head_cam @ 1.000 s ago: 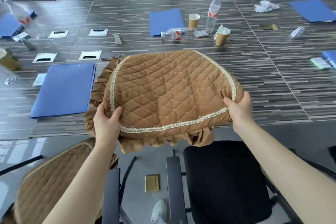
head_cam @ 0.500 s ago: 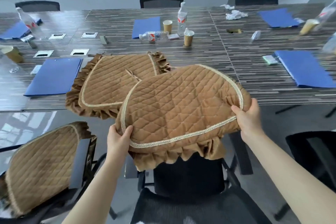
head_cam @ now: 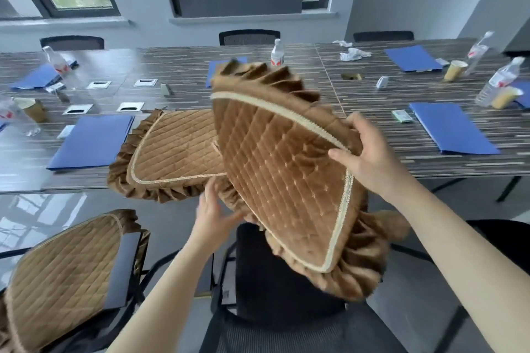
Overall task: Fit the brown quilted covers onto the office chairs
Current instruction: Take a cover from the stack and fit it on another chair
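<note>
A brown quilted cover (head_cam: 286,180) with cream trim and a ruffled skirt hangs tilted steeply over a bare black office chair (head_cam: 272,281). My right hand (head_cam: 370,157) grips its upper right edge, thumb on the quilted face. My left hand (head_cam: 215,215) is at the lower left edge, its fingers stretched out and touching the ruffle from below. A second brown cover (head_cam: 172,149) lies flat at the table's near edge, partly hidden by the held one. At lower left stands a chair with a cover fitted on its seat (head_cam: 63,275).
The long striped table (head_cam: 372,163) carries blue folders (head_cam: 91,140), water bottles (head_cam: 276,53), paper cups (head_cam: 454,69) and crumpled paper. More black chairs (head_cam: 249,37) stand along the far side under the windows. Another dark chair (head_cam: 504,238) is at my right.
The held cover has swung from lying nearly flat to standing steeply tilted, its far edge raised. My left hand has let go of the near trim and now touches the ruffle below.
</note>
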A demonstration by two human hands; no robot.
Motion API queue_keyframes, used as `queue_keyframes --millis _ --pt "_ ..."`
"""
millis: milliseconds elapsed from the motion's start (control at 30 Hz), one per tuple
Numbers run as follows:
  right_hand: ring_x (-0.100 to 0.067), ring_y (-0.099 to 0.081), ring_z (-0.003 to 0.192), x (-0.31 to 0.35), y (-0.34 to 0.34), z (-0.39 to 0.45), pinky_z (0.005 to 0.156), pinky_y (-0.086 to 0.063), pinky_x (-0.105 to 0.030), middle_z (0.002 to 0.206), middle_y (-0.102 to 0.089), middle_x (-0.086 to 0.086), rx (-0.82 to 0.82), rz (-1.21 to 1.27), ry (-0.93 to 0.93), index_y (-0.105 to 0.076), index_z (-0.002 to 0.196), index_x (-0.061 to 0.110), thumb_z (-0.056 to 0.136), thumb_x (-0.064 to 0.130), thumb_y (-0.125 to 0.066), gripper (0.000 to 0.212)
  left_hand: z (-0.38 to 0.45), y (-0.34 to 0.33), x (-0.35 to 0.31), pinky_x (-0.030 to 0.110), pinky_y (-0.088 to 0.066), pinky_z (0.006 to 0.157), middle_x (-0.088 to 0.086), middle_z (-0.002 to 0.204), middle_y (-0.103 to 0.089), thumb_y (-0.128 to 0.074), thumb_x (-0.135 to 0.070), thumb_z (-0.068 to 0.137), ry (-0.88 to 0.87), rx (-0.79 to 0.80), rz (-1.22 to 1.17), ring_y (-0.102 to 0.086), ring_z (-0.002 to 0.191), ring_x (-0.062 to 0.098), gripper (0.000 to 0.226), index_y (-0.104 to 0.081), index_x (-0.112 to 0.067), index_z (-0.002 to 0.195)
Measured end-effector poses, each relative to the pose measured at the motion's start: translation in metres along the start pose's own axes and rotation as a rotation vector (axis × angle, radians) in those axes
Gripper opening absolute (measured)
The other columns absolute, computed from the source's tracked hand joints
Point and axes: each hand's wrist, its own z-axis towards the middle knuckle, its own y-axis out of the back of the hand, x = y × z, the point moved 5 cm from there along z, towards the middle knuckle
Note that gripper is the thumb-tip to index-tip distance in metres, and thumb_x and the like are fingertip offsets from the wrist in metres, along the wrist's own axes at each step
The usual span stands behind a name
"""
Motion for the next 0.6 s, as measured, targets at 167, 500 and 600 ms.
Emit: queue_keyframes --millis 167,500,600 --pt "-0.016 -0.061 0.068 0.047 -0.006 -0.01 0.064 -0.052 -0.04 0.072 -0.059 0.004 0.135 -0.308 0.211 -0.048 0.088 0.026 0.086 0.009 -0.068 0.026 -0.008 0.054 -0.077 0.055 0.007 0.119 0.002 0.158 -0.016 -0.087 -0.04 0.062 -0.292 -0.368 0.1 0.0 0.15 0.025 0.109 -0.023 -0.022 0.148" --pt "-0.023 -0.057 0.12 0.09 -0.008 -0.01 0.1 -0.046 -0.049 0.119 -0.067 0.003 0.114 -0.531 0.533 -0.061 0.101 0.018 0.08 0.013 -0.064 0.022 -0.024 0.096 -0.114 0.034 -0.042 0.094 -0.011 0.094 -0.066 -0.088 -0.036 0.061 -0.513 -0.304 0.085 -0.06 0.108 0.019 0.039 -0.066 -0.015 0.085" --pt "-0.028 -0.047 0.131 0.086 -0.013 -0.006 0.107 -0.037 -0.055 0.125 -0.066 0.002 -0.013 -0.658 0.554 -0.065 0.108 0.016 0.076 0.019 -0.07 0.033 -0.015 0.09 -0.094 0.035 -0.048 0.067 -0.007 0.069 -0.064 -0.087 -0.043 0.06 -0.451 -0.087 0.064 -0.059 0.07 0.016 0.037 -0.062 -0.02 0.076"
